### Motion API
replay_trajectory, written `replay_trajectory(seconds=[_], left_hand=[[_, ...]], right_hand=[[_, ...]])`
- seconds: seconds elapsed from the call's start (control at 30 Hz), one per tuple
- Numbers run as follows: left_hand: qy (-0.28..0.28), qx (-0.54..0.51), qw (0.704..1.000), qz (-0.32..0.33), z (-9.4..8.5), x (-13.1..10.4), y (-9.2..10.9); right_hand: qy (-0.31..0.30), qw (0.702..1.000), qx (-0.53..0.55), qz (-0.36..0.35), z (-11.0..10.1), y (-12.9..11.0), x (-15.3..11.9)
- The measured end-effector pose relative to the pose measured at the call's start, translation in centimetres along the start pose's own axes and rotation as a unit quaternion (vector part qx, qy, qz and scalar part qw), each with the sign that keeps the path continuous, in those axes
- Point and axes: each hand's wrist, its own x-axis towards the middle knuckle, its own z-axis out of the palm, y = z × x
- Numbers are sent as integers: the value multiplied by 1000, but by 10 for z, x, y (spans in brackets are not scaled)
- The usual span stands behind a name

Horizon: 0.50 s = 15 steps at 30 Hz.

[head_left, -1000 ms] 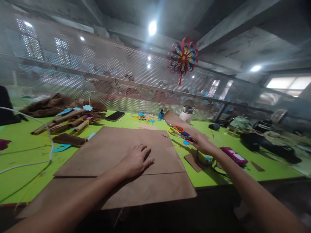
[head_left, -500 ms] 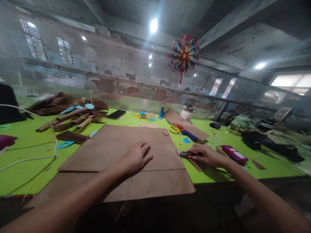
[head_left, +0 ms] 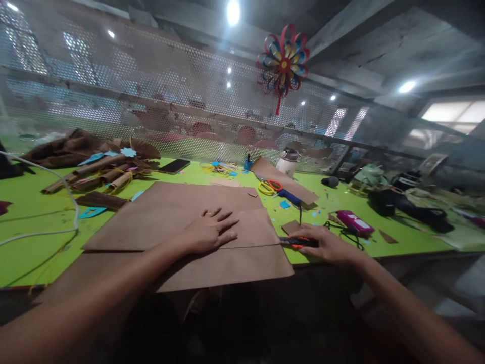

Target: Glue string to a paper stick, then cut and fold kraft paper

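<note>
A large brown paper sheet [head_left: 182, 212] lies folded on the green table, its front part reaching over the near edge. My left hand [head_left: 206, 232] rests flat on it with fingers spread. At the sheet's right edge, my right hand [head_left: 322, 242] grips a black and orange utility knife [head_left: 297, 241]. The knife's tip end points left and meets the sheet's edge at the fold line; the blade itself is too small to make out. A small brown scrap [head_left: 291, 227] lies just behind the knife.
Behind the sheet lie scissors with yellow and red handles [head_left: 270, 187], a blue-handled tool [head_left: 290, 196], a brown strip [head_left: 284, 182] and a white bottle [head_left: 287, 162]. Rolled brown paper [head_left: 102, 172] and a phone [head_left: 175, 166] are at the left. A magenta box [head_left: 355, 223] sits at the right.
My right hand with the utility knife has moved nearer along the sheet's right edge, down to the fold line. My left hand's fingers have spread wider. The camera view has shifted slightly.
</note>
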Motion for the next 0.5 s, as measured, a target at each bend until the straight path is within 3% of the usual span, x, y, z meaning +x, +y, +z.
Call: replay_trajectory(seconds=[0.5], left_hand=[[-10,11,1000,-9,3,3,0]], right_hand=[[-15,999,6,32,0,18,-20]])
